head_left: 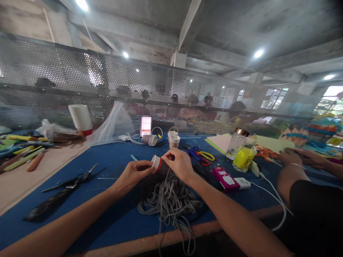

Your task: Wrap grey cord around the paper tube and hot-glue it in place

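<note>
My left hand point(138, 171) grips the rim end of a small white paper cup point(155, 163) with a red band, tilted on its side. Grey-brown cord is wound round the cup's lower part. My right hand point(180, 165) is closed at the wound end, its fingers pinching the cord by the cup; the fingertips are partly hidden. Below both hands lies a loose heap of grey cord point(171, 198), with strands hanging over the table's front edge. Beyond my hands are a cord-wrapped cup point(150, 140) lying down and a small white cup with a handle point(174, 140) standing upright.
Black-handled scissors point(71, 184) lie left. A stack of paper cups point(80, 119) and several pens stand or lie farther left. To the right are a blue glue gun point(194, 151), a purple box point(225, 179), a yellow bottle point(244, 157), a glass jar point(235, 144) and a co-worker's arm point(291, 175).
</note>
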{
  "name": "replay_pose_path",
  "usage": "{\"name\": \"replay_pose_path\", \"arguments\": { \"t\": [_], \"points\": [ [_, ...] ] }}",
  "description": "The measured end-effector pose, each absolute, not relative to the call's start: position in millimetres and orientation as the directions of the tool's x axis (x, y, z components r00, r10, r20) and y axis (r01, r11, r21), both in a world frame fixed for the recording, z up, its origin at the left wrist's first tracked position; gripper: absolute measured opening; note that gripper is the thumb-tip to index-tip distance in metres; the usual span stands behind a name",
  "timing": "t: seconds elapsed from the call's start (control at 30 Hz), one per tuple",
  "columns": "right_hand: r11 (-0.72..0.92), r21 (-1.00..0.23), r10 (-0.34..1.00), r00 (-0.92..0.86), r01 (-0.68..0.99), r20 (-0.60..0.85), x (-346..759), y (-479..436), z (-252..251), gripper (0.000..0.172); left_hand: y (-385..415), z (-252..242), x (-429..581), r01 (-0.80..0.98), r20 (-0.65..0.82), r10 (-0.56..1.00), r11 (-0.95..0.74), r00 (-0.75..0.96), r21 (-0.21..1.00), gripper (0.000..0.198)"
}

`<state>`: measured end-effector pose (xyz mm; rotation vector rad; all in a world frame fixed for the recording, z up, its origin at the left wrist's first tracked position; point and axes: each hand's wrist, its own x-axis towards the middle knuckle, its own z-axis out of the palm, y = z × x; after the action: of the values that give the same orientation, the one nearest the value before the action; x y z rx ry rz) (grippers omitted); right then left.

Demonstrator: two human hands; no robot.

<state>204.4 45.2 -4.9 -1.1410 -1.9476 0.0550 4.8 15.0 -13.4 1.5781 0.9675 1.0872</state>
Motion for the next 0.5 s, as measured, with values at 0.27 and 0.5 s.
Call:
{"name": "replay_pose_path", "arguments": {
  "t": [0.27, 0.5],
  "points": [
    [0.576, -0.437, 0.741, -0.216, 0.691, 0.635, 204.3, 45.6, -5.5, 0.014, 17.4, -16.1, 3.8, 0.068, 0.204, 0.930, -0.235, 0.305, 0.970, 0.023],
    [0.569, -0.444, 0.749, -0.213, 0.692, 0.627, 204.8, 47.3, -7.6, 0.014, 13.3, -10.8, 5.5, 0.094, 0.207, 0.932, -0.245, 0.296, 0.965, 0.027]
  ]
}}
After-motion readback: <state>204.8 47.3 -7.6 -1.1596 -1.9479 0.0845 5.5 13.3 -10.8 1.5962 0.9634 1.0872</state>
